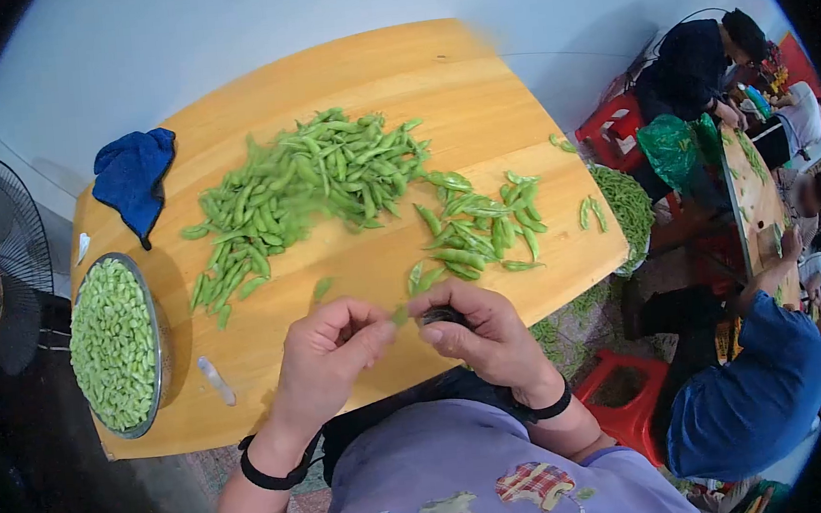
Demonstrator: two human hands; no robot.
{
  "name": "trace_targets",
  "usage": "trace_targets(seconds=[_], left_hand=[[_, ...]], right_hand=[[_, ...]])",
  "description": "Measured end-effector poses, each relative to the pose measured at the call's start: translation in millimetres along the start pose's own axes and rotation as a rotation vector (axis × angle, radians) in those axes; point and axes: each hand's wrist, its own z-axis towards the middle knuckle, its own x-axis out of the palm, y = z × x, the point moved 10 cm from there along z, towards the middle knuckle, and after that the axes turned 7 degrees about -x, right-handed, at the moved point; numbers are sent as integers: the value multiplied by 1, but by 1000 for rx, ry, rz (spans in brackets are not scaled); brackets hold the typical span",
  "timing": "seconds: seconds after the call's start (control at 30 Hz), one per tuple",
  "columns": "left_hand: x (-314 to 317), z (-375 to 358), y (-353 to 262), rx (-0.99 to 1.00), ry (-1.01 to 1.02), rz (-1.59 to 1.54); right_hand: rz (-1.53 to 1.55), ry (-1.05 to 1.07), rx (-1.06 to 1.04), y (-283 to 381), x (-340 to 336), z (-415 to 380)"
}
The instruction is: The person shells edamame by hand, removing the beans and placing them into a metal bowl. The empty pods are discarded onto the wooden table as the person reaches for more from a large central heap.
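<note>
My left hand (336, 349) and my right hand (474, 329) are held close together above the front edge of a wooden table (434, 62). Between their fingertips is a small green pod (400, 316), pinched by my left hand. A dark object (445, 315), not clear in kind, lies within the curled fingers of my right hand. Beyond the hands spreads a large heap of green pods (326, 167), with a smaller group of pods (480, 222) to its right. A single pod (322, 288) lies just past my left hand.
A metal bowl of shelled beans (114, 347) stands at the left, near a blue cloth (134, 177), a small clear tube (216, 381) and a fan (6, 259). At right are a basin of pods (625, 211), a red stool (624, 399) and several people seated at another table (758, 200).
</note>
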Motion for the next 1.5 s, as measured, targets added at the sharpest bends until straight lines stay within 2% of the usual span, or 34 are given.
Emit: trace_targets(seconds=[0.07,0.13,0.47,0.53,0.57,0.63,0.77,0.83,0.87,0.93,1.07,1.13,1.17,1.23,1.27,1.33,1.5], left_hand=[[9,0,-2,-6,14,67],[12,0,-4,-2,-5,128],[18,-2,-10,86,-5,182],[24,1,15,-135,137,-152],[24,2,19,-140,144,-154],[50,-2,34,-333,404,-687],[60,-4,42,-374,384,-811],[26,-5,-1,146,-97,-4],[23,-4,-2,142,-98,-5],[37,-21,-44,596,-140,656],[36,-20,-34,522,-155,748],[28,-6,-5,110,23,352],[25,-4,-3,109,20,350],[24,4,22,-123,128,-105],[23,5,23,-120,125,-105],[29,4,27,-173,191,-252],[28,-1,10,48,115,-82]], right_hand=[[-3,-11,10,4,-2,-2],[-160,-11,-80,16,-5,-3],[-235,-14,-158,22,-8,-4],[77,-29,-54,12,-7,-6],[73,-36,-51,11,-9,-7],[237,-14,-10,4,-8,-5],[320,-63,89,-4,-11,-4],[-244,-136,-43,12,-23,-4],[-243,-135,-38,17,-20,-6],[-350,-121,1,26,-14,-9],[-546,-103,-129,36,-9,-10],[-491,-60,-126,32,-9,-10],[-490,-56,-124,29,-8,-11],[-111,-91,-34,13,-8,-10],[-110,-87,-36,12,-11,-9],[337,-98,259,-19,-12,-15],[362,-184,307,-26,-8,-14]])
